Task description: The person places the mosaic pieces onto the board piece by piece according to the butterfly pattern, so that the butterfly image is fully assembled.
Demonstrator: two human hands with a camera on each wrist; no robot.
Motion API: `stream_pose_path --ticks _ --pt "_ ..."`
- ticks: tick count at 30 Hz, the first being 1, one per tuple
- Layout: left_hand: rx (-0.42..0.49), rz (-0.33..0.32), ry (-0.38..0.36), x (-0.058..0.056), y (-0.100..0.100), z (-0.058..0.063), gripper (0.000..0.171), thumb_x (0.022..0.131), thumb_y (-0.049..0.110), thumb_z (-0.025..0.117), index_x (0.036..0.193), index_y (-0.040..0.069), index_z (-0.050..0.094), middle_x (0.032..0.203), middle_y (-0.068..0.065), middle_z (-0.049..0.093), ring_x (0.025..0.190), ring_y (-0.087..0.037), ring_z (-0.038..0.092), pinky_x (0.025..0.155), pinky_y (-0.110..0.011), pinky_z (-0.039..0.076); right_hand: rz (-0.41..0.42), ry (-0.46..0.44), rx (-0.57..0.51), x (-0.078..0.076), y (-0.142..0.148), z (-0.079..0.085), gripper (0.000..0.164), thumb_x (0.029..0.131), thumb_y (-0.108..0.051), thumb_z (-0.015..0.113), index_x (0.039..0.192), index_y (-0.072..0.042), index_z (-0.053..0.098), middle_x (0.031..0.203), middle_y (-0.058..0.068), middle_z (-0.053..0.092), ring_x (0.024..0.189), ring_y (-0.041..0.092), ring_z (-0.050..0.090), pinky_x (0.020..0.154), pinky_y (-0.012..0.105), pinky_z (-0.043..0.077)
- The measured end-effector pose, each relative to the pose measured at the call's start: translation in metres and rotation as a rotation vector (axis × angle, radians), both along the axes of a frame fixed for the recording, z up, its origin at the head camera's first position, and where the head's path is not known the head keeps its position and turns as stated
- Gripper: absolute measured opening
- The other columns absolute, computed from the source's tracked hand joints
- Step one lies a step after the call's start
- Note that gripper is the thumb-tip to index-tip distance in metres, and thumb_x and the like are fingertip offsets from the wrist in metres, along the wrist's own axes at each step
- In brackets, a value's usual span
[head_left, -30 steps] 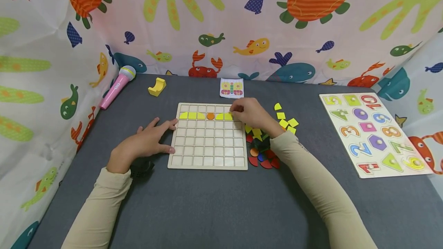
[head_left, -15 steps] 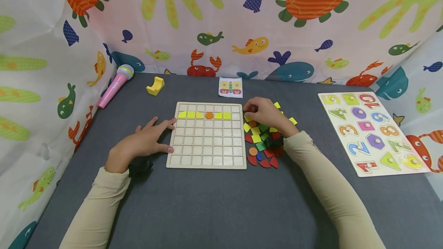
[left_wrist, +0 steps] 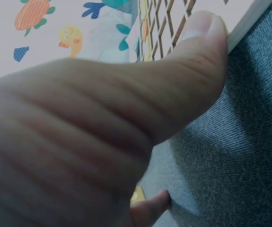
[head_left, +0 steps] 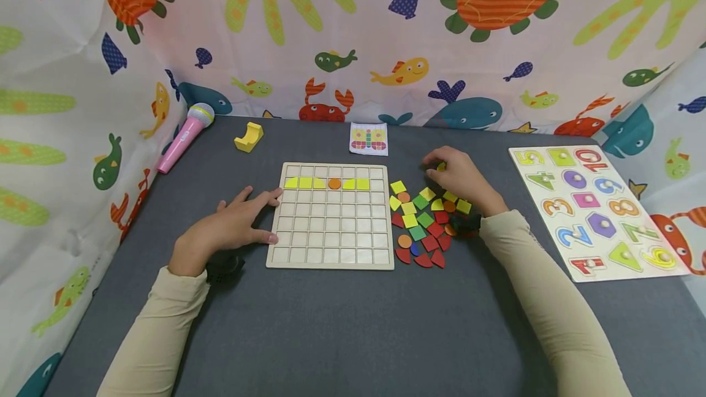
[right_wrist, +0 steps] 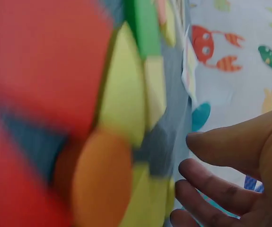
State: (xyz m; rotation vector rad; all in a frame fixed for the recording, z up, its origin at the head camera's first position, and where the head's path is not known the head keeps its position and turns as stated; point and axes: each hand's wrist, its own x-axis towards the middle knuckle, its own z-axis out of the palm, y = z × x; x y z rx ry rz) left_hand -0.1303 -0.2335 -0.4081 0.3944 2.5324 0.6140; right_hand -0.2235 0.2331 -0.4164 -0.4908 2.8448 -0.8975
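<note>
A pale wooden grid board (head_left: 331, 225) lies in the middle of the table. In its second row sit several yellow pieces (head_left: 305, 183) and an orange disc (head_left: 334, 184). My left hand (head_left: 228, 225) rests at the board's left edge, thumb and forefinger touching the rim; the left wrist view shows the thumb (left_wrist: 204, 47) on its edge. Right of the board, my right hand (head_left: 460, 175) hovers at the far side of the loose pieces, with a yellow piece (head_left: 441, 166) showing between thumb and fingers. Thumb and fingertips stand apart in the right wrist view.
Loose red, green, yellow, orange and blue pieces (head_left: 425, 219) are scattered right of the board. A butterfly pattern card (head_left: 368, 139) lies behind it. A yellow block (head_left: 249, 137) and pink toy microphone (head_left: 185, 138) are back left; a number puzzle (head_left: 598, 213) lies right.
My right hand has moved right from the board's second row, across the loose pieces to their far side, uncovering the pile. My left hand stays at the board's edge.
</note>
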Motion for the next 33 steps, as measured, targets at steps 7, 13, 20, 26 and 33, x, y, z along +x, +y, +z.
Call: stream_pose_path --ticks 7,13,20,26,33 --pt "0.0 0.0 0.003 -0.001 -0.001 0.0 0.101 0.096 0.037 0.084 0.172 0.017 0.021 0.171 -0.016 0.036 0.159 -0.054 -0.002 0.113 -0.085 0.0 -0.01 -0.013 0.036 -0.003 0.023 -0.002 0.031 0.102 -0.003 0.063 0.131 0.003 0.071 0.14 0.027 0.06 0.133 0.046 0.05 0.116 0.065 0.036" --pt "0.002 0.001 0.007 0.0 -0.001 0.001 0.101 0.096 0.036 0.084 0.172 0.016 0.021 0.17 -0.017 0.036 0.159 -0.054 -0.002 0.113 -0.085 0.0 -0.019 -0.002 0.04 -0.001 0.028 0.0 0.028 0.101 -0.001 0.062 0.126 0.006 0.073 0.123 0.026 0.061 0.108 0.04 0.053 0.096 0.057 0.047" --pt "0.003 0.007 0.003 0.0 -0.001 0.002 0.1 0.095 0.035 0.084 0.172 0.017 0.022 0.171 -0.018 0.034 0.16 -0.053 -0.002 0.113 -0.085 -0.001 -0.014 -0.031 0.066 -0.004 0.03 0.001 0.026 0.103 -0.004 0.063 0.124 0.007 0.074 0.109 0.022 0.06 0.097 0.035 0.051 0.08 0.047 0.044" --pt "0.004 0.006 0.0 0.0 -0.001 0.004 0.1 0.096 0.036 0.084 0.172 0.017 0.021 0.171 -0.016 0.035 0.16 -0.053 -0.003 0.114 -0.084 -0.001 -0.031 -0.019 0.071 -0.005 0.027 0.001 0.02 0.103 -0.005 0.064 0.116 0.006 0.074 0.105 0.021 0.064 0.092 0.035 0.055 0.078 0.046 0.047" --pt "0.004 0.009 -0.009 0.001 -0.001 0.002 0.099 0.095 0.038 0.084 0.171 0.017 0.023 0.172 -0.018 0.033 0.16 -0.053 -0.002 0.114 -0.084 -0.001 -0.054 -0.005 0.007 -0.004 0.012 0.002 0.014 0.104 -0.005 0.065 0.113 0.002 0.073 0.107 0.021 0.071 0.092 0.034 0.06 0.081 0.047 0.053"
